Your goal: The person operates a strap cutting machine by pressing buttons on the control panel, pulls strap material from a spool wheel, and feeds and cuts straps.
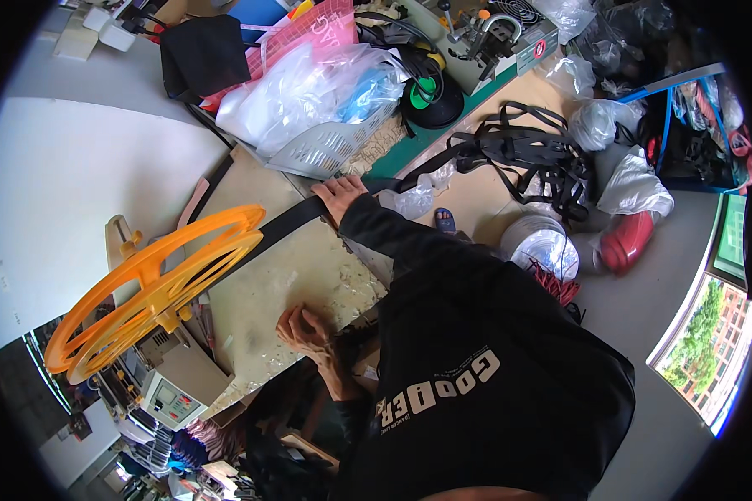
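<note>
Black top point(510, 351) seen nearest, chest and sleeves. Left hand point(306, 331) held over the worn, pale surface point(263, 305), near its close edge; fingers half curled, released, nothing seen gripped. Right hand point(340, 198) placed at the far corner of the same surface, laid across the black strap point(297, 219); fingers spread over it in contact, but whether they are clenched underneath cannot be told.

Strap is stretched past the right hand: one way along the surface's far edge to the orange reel point(150, 282), the other way toward the tangled strap heap point(526, 142) on the right. Reel is mounted at the left, two spoked wheels side by side, tilted in view. Pale control box point(184, 376) with a button panel is set just below it.

Beyond the right arm, blue slipper point(444, 221) is seen on the floor; clear plastic bag point(414, 199) lies near it. Wrapped round tub point(543, 246) is placed farther right, with a red item point(627, 242) partly covered by plastic beside it.

Farther off, grey slotted basket point(330, 150) is filled with plastic bags point(292, 96); black cloth point(205, 57) is seen left of it.
</note>
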A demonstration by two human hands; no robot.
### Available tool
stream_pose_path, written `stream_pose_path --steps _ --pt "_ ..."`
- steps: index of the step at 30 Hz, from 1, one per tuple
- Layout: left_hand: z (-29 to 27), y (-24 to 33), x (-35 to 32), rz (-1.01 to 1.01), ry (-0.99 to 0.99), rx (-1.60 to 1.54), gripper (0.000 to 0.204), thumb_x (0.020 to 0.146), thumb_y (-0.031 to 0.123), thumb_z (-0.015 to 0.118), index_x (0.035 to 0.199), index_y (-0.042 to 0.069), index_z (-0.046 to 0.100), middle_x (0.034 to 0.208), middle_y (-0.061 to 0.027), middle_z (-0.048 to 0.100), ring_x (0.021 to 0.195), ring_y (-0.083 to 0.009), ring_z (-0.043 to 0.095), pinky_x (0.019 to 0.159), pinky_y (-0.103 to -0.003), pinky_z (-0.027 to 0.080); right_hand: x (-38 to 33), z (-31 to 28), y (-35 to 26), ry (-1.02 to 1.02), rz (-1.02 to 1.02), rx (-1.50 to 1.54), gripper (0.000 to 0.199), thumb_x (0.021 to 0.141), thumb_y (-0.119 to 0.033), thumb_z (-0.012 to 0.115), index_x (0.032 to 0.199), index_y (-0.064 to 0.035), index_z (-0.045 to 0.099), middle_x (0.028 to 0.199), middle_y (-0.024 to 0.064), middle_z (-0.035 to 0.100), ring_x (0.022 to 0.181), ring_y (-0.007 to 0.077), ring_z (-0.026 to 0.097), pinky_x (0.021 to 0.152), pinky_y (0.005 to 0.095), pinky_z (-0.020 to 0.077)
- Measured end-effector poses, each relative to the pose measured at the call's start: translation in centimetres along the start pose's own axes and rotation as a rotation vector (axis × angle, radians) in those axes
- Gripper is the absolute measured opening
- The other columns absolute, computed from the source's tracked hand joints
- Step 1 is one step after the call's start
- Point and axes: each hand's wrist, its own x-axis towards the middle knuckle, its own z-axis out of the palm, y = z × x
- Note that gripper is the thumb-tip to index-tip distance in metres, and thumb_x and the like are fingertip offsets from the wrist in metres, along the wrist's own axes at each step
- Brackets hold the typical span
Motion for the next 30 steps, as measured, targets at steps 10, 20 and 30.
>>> stream_pose_path --steps 10,20,30 --pt "-0.1 -0.3 -0.2 0.003 0.026 0.020 0.014 0.075 0.010 0.058 0.088 0.008 0.061 0.093 -0.0102 0.056 0.088 -0.0281 0.052 0.080 -0.041 0.039 -2.8 0.3 3.3 -0.391 0.016 0.161 0.041 0.063 -0.027 0.066 0.099 -0.0101 0.054 0.089 0.0078 0.060 0.087 0.0244 0.059 0.086 0.0353 0.0369" --pt "-0.2 0.7 0.5 -0.022 0.000 0.004 0.013 0.075 0.009 0.058 0.088 0.006 0.061 0.093 -0.0099 0.056 0.087 -0.0277 0.051 0.081 -0.040 0.038 -4.6 -1.7 8.4 -0.960 -0.079 0.032 0.032 0.068 -0.029 0.066 0.095 -0.0138 0.059 0.085 0.0103 0.063 0.087 0.0286 0.060 0.076 0.0410 0.0469" --pt "-0.7 0.5 0.2 -0.038 -0.001 0.010 0.014 0.074 0.009 0.058 0.088 0.006 0.061 0.093 -0.0100 0.056 0.087 -0.0277 0.051 0.079 -0.039 0.038 -12.3 -10.7 26.6 0.107 0.614 -0.498 0.027 0.072 -0.014 0.054 0.097 -0.0236 0.059 0.091 0.0009 0.057 0.094 0.0244 0.051 0.081 0.0400 0.0377"
